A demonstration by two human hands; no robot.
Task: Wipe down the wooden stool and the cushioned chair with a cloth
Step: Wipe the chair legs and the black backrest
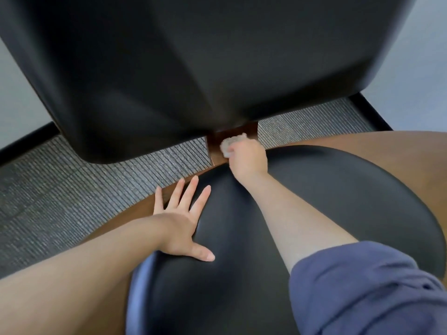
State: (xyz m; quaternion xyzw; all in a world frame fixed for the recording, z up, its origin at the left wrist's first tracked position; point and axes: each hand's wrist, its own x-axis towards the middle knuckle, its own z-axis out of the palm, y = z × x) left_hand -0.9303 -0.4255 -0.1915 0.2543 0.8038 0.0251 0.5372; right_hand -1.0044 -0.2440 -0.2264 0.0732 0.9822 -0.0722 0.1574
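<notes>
Head view, right hand (249, 157) clutching cloth (231, 144), seemingly against chair's wooden spine (217, 141)

The place looks like an office or meeting room: grey ribbed carpet tile (72, 189) covers the floor, a black baseboard (24, 143) runs along a plain pale wall (17, 93), and the chair (338, 189) has black padded upholstery on a brown wooden shell, a commercial style

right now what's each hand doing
Left hand: open, flat on the black cushioned chair seat, holding nothing.
Right hand: closed on the pale crumpled cloth, against the brown wooden back support.
</notes>
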